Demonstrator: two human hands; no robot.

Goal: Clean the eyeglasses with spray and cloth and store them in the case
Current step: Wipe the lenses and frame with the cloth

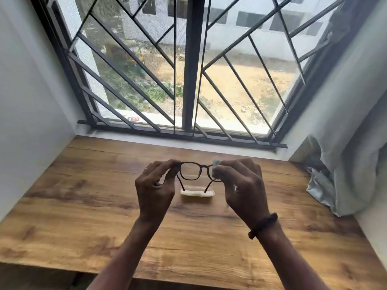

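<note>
Head view, the only one.

Eyeglasses (195,171): dark frame, temples unfolded and pointing back toward the person, held up in the air above the table (83,185), level, lenses facing the window grille (188,70).

Left hand (156,185): fingers and thumb curled, pinching the frame's left end near the hinge. It acts as the steadying hold.

Right hand (240,181): fingers bunched and pinching a pale green cloth (216,163) over the right lens. Only a small corner of cloth shows above the fingertips; the lens under it is hidden. A dark beaded bracelet (262,225) sits on this wrist.

Case (198,193): pale and shallow, lying on the table directly below the glasses, seen partly through the left lens. Whether it is open I cannot tell for certain.

Spray bottle: not seen anywhere.

Curtain (345,174): grey, bunched at the table's right end, well apart from the work.

Step in hand, by my judgement: wiping the right lens. To do it well, sandwich the lens between thumb and forefinger through the cloth and rub in small circles, both faces at once. Hold the frame at the rim beside that lens, not by a temple, so the hinge takes no twist. Keep bare fingertips off the glass. The left lens looks uncovered and likely needs its turn before folding and casing.
</note>
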